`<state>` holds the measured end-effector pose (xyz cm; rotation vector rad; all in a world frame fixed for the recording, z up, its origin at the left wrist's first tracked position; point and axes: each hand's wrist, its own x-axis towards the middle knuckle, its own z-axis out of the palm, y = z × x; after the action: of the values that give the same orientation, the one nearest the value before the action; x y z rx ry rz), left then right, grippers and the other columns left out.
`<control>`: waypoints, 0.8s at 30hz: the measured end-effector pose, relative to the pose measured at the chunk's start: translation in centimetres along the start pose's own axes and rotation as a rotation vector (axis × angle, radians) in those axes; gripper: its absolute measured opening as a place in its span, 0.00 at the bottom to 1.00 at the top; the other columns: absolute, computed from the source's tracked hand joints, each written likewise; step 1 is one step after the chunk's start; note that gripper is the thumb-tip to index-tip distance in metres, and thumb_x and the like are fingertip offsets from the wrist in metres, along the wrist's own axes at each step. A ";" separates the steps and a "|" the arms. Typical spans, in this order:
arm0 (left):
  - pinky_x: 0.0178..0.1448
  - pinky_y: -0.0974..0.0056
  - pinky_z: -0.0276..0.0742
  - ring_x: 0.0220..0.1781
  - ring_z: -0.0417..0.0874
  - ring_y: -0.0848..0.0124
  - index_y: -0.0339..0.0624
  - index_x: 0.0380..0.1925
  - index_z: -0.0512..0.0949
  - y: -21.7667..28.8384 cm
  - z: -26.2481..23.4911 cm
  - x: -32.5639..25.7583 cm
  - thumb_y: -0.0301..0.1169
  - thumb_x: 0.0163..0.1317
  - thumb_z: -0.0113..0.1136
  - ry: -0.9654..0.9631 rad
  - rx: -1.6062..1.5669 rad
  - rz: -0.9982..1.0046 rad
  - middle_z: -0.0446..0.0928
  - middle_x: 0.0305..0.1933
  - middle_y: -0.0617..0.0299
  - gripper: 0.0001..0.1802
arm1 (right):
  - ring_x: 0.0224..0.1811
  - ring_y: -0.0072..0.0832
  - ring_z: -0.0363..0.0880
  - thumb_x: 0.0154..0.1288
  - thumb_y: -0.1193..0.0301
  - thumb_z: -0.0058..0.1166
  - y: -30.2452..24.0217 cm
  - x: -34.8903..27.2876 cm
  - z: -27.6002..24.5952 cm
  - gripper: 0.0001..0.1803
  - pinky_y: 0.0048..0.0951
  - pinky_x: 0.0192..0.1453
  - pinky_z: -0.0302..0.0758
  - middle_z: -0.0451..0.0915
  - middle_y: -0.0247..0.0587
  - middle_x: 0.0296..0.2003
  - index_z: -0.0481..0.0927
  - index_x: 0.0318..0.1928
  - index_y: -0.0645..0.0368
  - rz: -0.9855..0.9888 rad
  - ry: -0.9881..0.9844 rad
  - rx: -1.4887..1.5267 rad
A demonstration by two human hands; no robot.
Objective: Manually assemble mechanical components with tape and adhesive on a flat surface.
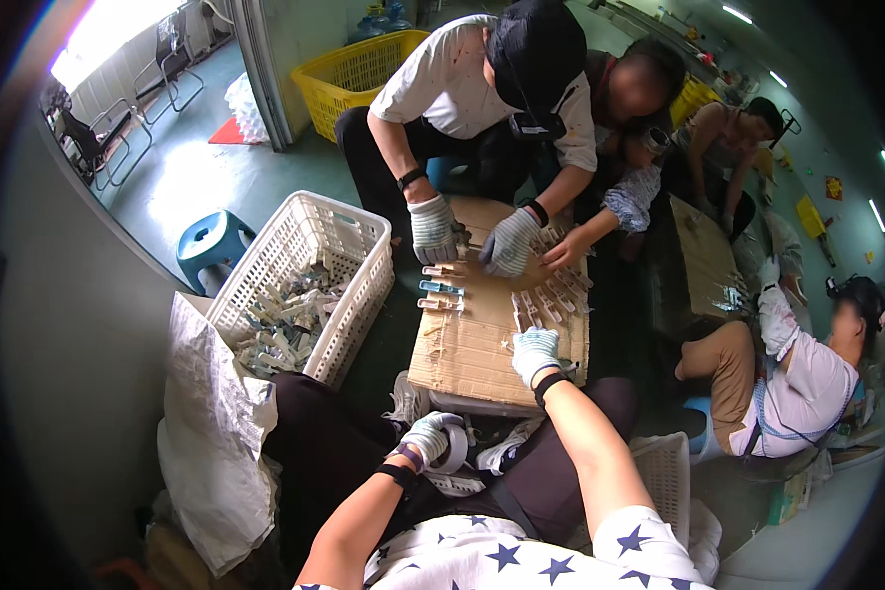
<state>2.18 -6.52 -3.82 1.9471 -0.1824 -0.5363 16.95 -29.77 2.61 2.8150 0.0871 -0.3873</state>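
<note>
My left hand [429, 440], in a striped knit glove, is closed on a white ring that looks like a roll of tape [457, 448], low over my lap. My right hand [535, 354], gloved too, rests at the near right of a cardboard-topped work surface [472, 359]. Its fingers are drawn together at the near end of a pale clothespin [528, 317]; the fingertips are partly hidden. Beyond it, several pale clothespins [563, 295] lie in a fanned row. At the far left edge are more clothespins, one of them a blue clothespin [442, 287].
A white basket [359, 295] of loose clothespins stands at left, beside a blue stool [208, 241] and a white sack [206, 433]. Across the board a co-worker's gloved hands [509, 241] and another person's bare hand [563, 251] work close by. A yellow crate [329, 88] stands behind.
</note>
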 end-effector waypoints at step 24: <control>0.44 0.64 0.79 0.39 0.80 0.73 0.44 0.43 0.80 2.1 -1.3 -0.3 0.14 0.59 0.51 -0.126 -0.549 -0.374 0.81 0.38 0.65 0.17 | 0.46 0.42 0.79 0.60 0.59 0.50 -2.3 -6.5 0.8 0.15 0.48 0.51 0.71 0.81 0.44 0.43 0.79 0.45 0.50 -0.181 -0.046 0.257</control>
<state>2.72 -6.29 -1.40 1.4112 0.2370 -0.8554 10.30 -27.97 2.97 3.0596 0.3045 -0.5393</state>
